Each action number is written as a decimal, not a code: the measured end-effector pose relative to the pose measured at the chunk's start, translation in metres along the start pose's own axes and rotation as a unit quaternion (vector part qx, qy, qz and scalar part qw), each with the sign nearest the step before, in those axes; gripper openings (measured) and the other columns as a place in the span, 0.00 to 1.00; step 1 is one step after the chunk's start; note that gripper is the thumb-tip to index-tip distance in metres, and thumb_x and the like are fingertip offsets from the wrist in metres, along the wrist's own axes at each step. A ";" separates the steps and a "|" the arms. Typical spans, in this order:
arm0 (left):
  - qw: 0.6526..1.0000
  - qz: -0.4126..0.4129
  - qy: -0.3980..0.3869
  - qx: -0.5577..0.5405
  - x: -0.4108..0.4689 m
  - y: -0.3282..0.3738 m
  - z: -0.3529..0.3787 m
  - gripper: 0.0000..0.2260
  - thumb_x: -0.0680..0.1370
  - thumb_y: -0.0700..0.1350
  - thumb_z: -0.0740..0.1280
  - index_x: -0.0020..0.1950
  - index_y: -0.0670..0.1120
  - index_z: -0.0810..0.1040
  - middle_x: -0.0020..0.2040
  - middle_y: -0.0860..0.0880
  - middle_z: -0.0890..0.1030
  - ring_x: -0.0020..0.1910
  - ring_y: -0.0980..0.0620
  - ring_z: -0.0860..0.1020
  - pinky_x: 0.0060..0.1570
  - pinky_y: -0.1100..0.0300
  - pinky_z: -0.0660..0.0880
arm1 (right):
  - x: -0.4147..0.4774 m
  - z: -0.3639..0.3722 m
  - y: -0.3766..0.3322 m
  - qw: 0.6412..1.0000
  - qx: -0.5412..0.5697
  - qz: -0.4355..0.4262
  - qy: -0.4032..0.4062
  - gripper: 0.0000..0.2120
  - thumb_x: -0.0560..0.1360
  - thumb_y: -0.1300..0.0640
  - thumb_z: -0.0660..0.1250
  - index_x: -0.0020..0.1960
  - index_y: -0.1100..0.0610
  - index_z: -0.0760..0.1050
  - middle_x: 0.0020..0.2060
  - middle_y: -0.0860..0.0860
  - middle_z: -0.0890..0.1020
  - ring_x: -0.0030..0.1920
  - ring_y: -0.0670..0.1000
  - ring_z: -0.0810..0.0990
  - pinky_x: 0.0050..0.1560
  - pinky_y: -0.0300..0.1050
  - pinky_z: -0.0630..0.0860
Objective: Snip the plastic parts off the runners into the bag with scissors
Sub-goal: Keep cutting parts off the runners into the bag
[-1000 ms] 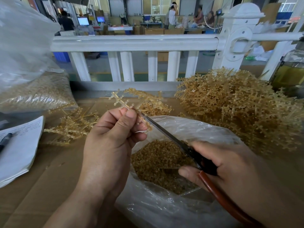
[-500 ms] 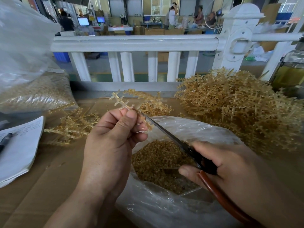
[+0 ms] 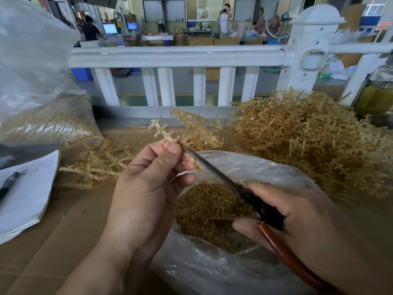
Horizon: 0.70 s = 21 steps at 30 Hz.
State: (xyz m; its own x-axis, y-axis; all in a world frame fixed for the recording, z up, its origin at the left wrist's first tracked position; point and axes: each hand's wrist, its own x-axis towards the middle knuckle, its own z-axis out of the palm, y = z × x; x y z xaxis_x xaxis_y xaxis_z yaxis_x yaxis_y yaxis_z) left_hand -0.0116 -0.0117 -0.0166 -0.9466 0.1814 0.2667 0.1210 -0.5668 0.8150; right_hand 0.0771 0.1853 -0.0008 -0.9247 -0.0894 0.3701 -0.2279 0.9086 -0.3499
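Observation:
My left hand [image 3: 148, 188] pinches a thin tan plastic runner [image 3: 162, 132] between thumb and fingers, its upper end sticking up with small parts on the side branches. My right hand [image 3: 297, 222] grips scissors [image 3: 214, 169] with red-brown handles. The blades point up-left and their tips meet the runner just right of my left fingertips, above the bag. A clear plastic bag [image 3: 244, 165] lies open under both hands, with a heap of small tan cut parts [image 3: 204, 207] inside.
A big pile of tan runners [image 3: 308, 141] lies at the right and a smaller pile [image 3: 97, 162] at the left on the brown cardboard [image 3: 53, 241]. A filled clear bag [image 3: 42, 120], a notepad [image 3: 23, 192] with pen, and a white railing [image 3: 176, 56] surround the spot.

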 end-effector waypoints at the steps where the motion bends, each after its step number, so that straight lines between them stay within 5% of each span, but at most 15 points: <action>1: 1.000 -0.001 -0.003 -0.001 0.000 0.000 0.000 0.08 0.76 0.44 0.70 0.37 0.51 0.81 0.37 0.50 0.79 0.36 0.56 0.79 0.37 0.62 0.78 | 0.000 0.000 0.000 1.000 -0.002 0.000 0.002 0.34 0.69 0.22 0.53 0.53 0.49 0.75 0.37 0.43 0.82 0.36 0.44 0.80 0.34 0.49 0.79; 21: 1.000 -0.007 -0.009 0.001 0.000 -0.001 0.000 0.07 0.76 0.44 0.69 0.38 0.49 0.81 0.38 0.48 0.80 0.37 0.54 0.79 0.37 0.62 0.78 | 0.001 0.000 -0.001 1.000 0.006 -0.019 0.007 0.23 0.72 0.28 0.57 0.50 0.44 0.79 0.28 0.39 0.73 0.30 0.42 0.75 0.27 0.37 0.69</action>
State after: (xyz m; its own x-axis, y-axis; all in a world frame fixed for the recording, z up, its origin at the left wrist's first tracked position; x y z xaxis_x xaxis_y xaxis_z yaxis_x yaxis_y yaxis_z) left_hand -0.0118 -0.0115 -0.0175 -0.9424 0.2039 0.2651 0.1088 -0.5627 0.8195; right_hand 0.0760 0.1839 -0.0001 -0.9108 -0.1187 0.3953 -0.2670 0.8998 -0.3451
